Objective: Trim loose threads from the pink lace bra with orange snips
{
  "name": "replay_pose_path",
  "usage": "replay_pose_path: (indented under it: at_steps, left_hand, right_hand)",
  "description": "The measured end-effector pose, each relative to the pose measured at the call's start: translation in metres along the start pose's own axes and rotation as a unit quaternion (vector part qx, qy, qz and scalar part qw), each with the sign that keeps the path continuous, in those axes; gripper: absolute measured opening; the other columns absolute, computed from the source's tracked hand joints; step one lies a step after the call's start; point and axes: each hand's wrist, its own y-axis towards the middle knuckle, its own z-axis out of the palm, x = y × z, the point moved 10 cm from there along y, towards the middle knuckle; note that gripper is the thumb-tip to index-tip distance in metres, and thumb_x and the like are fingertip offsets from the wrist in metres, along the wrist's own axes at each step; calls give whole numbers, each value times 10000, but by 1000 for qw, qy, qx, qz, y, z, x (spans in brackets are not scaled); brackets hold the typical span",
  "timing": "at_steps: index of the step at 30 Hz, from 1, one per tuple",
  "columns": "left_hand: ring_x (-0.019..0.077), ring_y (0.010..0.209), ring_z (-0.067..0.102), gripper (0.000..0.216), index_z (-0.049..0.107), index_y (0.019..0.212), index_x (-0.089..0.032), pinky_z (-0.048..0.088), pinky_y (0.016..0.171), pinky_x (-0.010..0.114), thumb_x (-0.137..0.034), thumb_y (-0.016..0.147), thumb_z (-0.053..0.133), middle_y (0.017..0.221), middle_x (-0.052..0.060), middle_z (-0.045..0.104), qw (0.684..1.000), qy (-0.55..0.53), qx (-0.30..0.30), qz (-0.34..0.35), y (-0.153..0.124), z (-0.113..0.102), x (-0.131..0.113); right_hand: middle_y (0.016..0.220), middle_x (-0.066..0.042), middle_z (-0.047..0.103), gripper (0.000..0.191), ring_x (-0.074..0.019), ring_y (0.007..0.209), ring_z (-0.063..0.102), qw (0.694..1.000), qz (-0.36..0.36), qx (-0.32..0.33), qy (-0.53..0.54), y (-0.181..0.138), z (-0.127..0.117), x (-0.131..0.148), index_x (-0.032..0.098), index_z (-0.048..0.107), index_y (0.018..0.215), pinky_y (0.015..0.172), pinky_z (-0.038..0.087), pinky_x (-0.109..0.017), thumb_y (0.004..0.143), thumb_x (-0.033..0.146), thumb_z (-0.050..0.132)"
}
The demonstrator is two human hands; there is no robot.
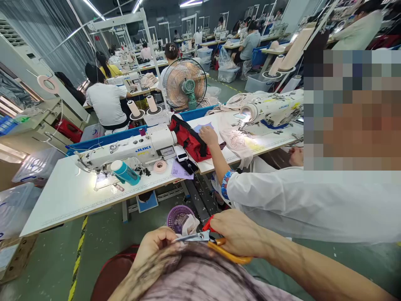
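- Low at the bottom of the view, the right hand [238,234] has its grip clamped on a pair of orange-handled scissors [209,240], blades pointing left.
- The left hand [155,246] is pinched shut on the edge of a mauve, dark-streaked fabric [200,276], which spreads across the lap just under the blades.
- The scissor tips touch that fabric beside the left fingers [171,244].
- A purple plastic basket [179,216] stands on the floor just beyond the hands, a pale scrap of cloth [191,225] at its rim.
- Ahead, a white desk [62,196] carries a Juki sewing machine [131,152] and a teal bottle [125,172].
- To the right, a co-worker in a white sleeve [297,200] rests a hand [208,136] on the next desk, beside a red bag [188,140].
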Motion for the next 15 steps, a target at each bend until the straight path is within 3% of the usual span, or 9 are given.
replay_pose_path:
  at_steps: [7,11,15]
  left_hand:
    - [117,632,462,216,639,620,-153,365,605,203,-320,714,737,705,-7,547,1000,-13,5,-14,-2,1,1]
    - [128,672,500,201,653,640,-150,385,635,202,-310,732,731,738,12,584,1000,-13,6,-9,-3,1,-1]
    - [128,674,505,181,660,647,-164,391,636,198,-302,748,721,747,11,583,1000,-5,2,11,-3,-1,-4]
  right_hand:
    - [659,-27,548,437,-205,636,568,996,-23,7,82,0,10,1,203,402,648,527,269,-278,846,561,558]
    - [769,-37,596,419,-213,700,575,991,-31,-25,127,-1,7,-1,213,461,756,577,341,-284,828,617,542]
    - [772,-52,619,436,-202,685,563,993,-23,-64,101,-3,1,-4,206,516,765,591,368,-288,770,629,619]
